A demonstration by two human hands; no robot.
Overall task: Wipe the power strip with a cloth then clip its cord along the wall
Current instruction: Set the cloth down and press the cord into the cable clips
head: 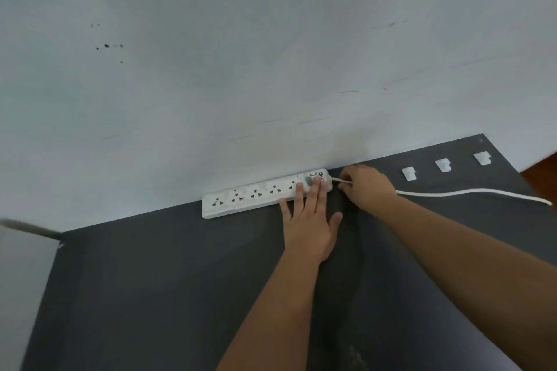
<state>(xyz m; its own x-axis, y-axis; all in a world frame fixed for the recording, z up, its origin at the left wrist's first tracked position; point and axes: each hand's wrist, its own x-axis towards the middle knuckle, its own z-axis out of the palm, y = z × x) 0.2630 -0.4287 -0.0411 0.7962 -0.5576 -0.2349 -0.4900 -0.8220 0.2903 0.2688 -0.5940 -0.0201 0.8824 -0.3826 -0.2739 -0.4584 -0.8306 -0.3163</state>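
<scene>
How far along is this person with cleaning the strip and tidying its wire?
No cloth is in view, so whether wiping is done cannot be told. In hand: the left hand lies flat on the power strip against the wall, while the right hand grips the cord at the strip's end. Left to do: the cord trails loose over the dark surface, in none of the three clips.
</scene>
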